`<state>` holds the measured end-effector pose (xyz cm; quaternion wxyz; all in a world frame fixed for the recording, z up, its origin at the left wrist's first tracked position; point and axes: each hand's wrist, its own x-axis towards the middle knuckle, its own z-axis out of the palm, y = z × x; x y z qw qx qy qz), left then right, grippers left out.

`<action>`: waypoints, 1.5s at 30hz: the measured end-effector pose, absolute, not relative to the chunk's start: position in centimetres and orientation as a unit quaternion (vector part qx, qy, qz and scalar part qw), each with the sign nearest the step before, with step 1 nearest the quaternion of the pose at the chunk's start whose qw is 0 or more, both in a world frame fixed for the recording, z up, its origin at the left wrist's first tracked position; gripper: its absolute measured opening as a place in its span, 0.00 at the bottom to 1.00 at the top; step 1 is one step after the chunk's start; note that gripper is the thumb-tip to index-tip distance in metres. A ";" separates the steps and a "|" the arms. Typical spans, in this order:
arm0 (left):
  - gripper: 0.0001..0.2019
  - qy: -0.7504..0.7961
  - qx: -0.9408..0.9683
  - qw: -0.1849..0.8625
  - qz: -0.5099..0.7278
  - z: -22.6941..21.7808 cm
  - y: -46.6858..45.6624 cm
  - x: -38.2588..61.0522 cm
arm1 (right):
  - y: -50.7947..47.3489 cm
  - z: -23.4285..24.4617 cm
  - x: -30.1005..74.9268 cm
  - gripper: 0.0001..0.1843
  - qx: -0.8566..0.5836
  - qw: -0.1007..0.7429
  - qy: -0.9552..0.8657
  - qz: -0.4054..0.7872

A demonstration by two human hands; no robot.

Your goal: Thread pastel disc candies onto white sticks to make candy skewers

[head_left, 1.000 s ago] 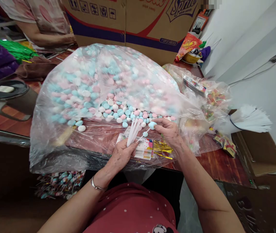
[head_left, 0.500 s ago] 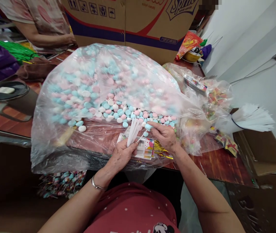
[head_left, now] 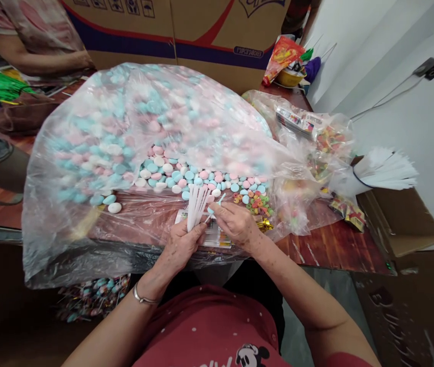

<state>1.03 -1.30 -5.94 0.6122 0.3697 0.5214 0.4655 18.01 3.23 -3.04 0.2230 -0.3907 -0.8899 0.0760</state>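
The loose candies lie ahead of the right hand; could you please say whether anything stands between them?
Nothing visible does: the loose candies lie uncovered just beyond the right hand. The plastic bag covers others farther back, and the white sticks in the left hand sit left of that path.

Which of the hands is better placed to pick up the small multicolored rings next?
Right, most likely: the right hand is nearer the small multicolored rings, though it is busy at a blue candy. The left hand is farther away and grips a fan of white sticks.
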 end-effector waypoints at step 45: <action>0.16 0.541 0.434 0.569 0.443 -5.9 -1.2 1.1 | 9.5 -1.4 20.3 0.05 -0.616 0.250 -0.685 0.296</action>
